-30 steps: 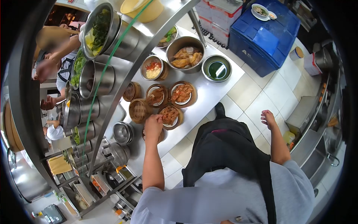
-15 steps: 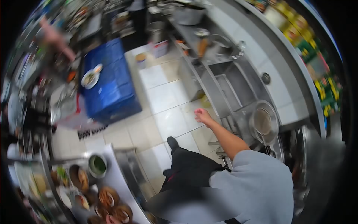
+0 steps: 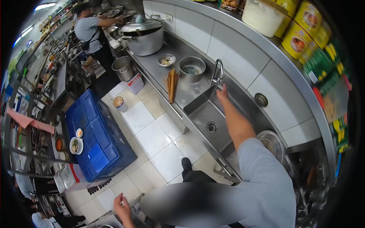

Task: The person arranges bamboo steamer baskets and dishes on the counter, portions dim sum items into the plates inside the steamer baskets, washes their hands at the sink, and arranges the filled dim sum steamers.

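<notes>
My right hand (image 3: 221,93) is stretched out over the back of the steel sink (image 3: 205,110), right by the base of the curved chrome faucet (image 3: 217,72). Its fingers point away from me, and I cannot tell whether they touch the faucet. A drain (image 3: 211,127) shows in the basin, and no water stream is visible. Low at the left, my left hand (image 3: 122,208) hangs with loosely bent fingers apart, holding nothing, near a metal counter edge. Left of the basin stand a round metal pan (image 3: 192,69) and a bundle of brown sticks (image 3: 172,86).
A large lidded pot (image 3: 145,42) and a small bowl (image 3: 166,60) stand farther along the counter. A blue chest (image 3: 95,133) bears a bowl of food (image 3: 76,145). A co-worker (image 3: 89,30) stands at the back. Yellow cans (image 3: 296,40) line the shelf at right.
My right hand has gone from over the floor to beside the faucet. My view has turned toward the sink, and my left hand now shows at the lower left.
</notes>
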`<state>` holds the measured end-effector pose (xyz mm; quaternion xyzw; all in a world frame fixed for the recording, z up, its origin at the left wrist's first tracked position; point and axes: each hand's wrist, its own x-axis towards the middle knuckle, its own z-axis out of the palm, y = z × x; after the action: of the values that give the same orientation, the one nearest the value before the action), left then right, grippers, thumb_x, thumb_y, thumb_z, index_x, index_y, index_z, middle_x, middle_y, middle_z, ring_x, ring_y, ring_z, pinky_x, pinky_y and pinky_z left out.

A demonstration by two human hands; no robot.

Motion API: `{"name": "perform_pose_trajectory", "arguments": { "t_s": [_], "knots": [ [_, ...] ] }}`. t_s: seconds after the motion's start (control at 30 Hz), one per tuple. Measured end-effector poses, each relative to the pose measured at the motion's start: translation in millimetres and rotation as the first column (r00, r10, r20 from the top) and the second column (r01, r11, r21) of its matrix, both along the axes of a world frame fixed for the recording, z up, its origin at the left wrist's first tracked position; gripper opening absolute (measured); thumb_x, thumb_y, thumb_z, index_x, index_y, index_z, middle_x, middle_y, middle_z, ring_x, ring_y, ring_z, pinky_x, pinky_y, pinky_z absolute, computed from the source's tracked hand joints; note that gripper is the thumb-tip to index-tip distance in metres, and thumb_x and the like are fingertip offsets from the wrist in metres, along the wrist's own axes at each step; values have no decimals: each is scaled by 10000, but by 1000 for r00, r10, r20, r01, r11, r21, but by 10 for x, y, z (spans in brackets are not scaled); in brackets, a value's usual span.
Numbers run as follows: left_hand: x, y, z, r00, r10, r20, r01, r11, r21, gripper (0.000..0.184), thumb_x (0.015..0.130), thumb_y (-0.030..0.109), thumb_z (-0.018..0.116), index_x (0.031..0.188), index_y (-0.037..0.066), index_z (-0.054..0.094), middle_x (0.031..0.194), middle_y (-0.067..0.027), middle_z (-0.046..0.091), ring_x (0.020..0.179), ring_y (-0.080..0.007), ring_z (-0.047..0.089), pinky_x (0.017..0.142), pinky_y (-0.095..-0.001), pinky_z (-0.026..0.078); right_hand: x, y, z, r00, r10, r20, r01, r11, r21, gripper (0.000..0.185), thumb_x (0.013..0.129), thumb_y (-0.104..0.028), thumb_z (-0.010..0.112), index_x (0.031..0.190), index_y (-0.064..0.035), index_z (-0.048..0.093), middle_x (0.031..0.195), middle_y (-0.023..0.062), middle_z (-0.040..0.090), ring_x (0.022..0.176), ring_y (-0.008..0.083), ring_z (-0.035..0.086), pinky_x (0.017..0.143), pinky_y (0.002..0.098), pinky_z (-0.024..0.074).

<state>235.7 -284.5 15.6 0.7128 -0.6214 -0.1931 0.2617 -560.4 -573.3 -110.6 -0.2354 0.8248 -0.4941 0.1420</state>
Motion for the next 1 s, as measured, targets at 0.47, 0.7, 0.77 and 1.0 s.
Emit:
{"name": "perform_pose_trajectory", "arguments": {
  "t_s": [0.47, 0.7, 0.77, 1.0],
  "knots": [
    [-3775, -2915, -266, 594, -797, -114, 802, 597, 0, 336, 864, 92, 714, 1198, 120, 735, 1022, -151, 744, 955, -378, 700, 844, -458, 562, -485, 189, -7, 753, 627, -198, -593, 778, 207, 295, 949, -145, 599, 1201, -154, 752, 1061, 163, 759, 993, 280, 726, 868, 401, 555],
    [-6076, -3351, -1073, 366, -790, -492, 891, 450, -60, 273, 870, 111, 653, 1113, 94, 775, 931, -168, 770, 882, -300, 760, 800, -399, 589, 229, 601, 794, 870, 435, 234, -461, 885, 68, 156, 941, -124, 722, 1049, -20, 764, 960, 62, 780, 885, 140, 707, 826, 322, 558],
    [-6484, -3412, -1077, 316, -764, -563, 915, 402, -32, 238, 868, 125, 676, 1076, 89, 787, 894, -142, 774, 834, -254, 756, 760, -372, 585, 270, 703, 833, 912, 405, -69, -405, 914, 19, 151, 934, -142, 737, 1010, -14, 765, 886, 65, 772, 809, 132, 702, 764, 311, 556],
    [-7198, -3563, -1353, 241, -601, -762, 963, 244, 112, 188, 883, 207, 753, 954, 38, 794, 757, -69, 756, 636, -131, 700, 600, -293, 548, 566, 1573, 812, 995, -27, -96, 64, 915, 400, 93, 909, -159, 705, 960, -94, 747, 986, 114, 769, 946, 262, 738, 815, 373, 562]
  ]
}}
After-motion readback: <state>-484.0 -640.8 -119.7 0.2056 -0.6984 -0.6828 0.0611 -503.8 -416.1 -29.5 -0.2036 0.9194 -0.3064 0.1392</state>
